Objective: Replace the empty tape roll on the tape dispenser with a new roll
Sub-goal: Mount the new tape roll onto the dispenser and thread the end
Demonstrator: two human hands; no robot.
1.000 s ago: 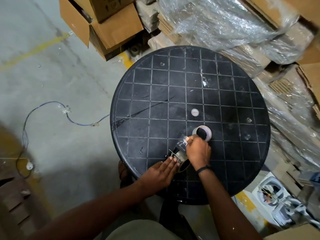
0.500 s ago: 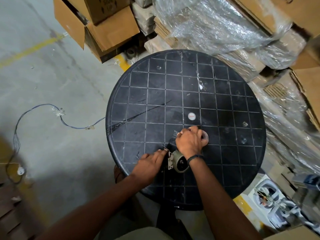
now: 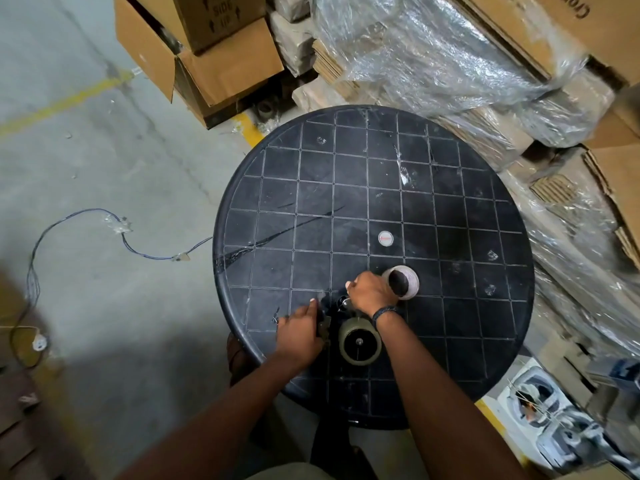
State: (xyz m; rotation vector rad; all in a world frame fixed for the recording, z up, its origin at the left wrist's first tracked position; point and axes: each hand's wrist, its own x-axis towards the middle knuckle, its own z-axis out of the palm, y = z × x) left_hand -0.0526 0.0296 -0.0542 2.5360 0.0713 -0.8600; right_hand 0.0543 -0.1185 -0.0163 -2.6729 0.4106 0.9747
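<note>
Black dispenser [image 3: 341,320] lengthwise away, roll [image 3: 359,341] nearest.

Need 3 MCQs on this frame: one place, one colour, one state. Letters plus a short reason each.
1. Where is the bare cardboard core?
A. On the table, beyond the right hand
B. On the floor
C. On a carton

2. What colour is the round table?
A. White
B. Black
C. Yellow

3. What are the hands doing?
A. Both lifted clear of the table
B. Both down at the tape dispenser
C. One holding the wire on the floor

Key: 1 A, the core lies on the tabletop just past the right hand. 2 B, black top with a pale grid. 3 B, the left hand and right hand meet at the dispenser beside its mounted roll.
</note>
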